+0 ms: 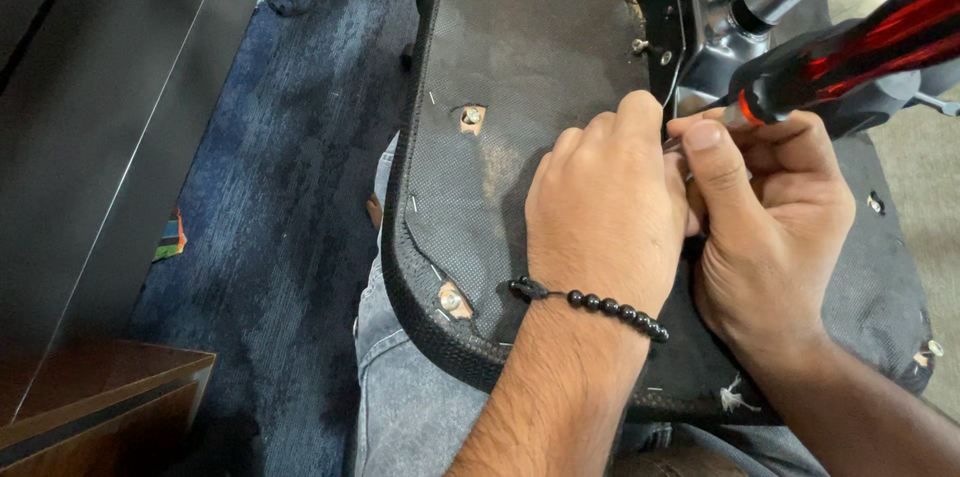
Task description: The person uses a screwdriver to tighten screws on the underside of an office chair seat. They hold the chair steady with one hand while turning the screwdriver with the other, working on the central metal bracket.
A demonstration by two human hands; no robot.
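Left forearm with the black bead bracelet (590,304) is sitting closest to the lens. Left hand (605,207) is curled into a loose fist, fingertips pressing at a spot beside the black metal mounting plate (668,12); whether it is pinching anything is hidden. Right hand (770,217) is closing thumb and fingers around the lower tip of the red-and-black translucent screwdriver handle (860,47), steadying it right against the left hand.

The upturned black fabric-covered chair seat (520,67) is lying underside-up across the person's lap in grey jeans (400,407), over the blue carpet (280,157).

Progress, as a judgement: plate is looking already seated, several silver bolts (471,116) are showing in the seat holes, and the screw under the hands is looking mid-way. How many fasteners are remaining is unclear.
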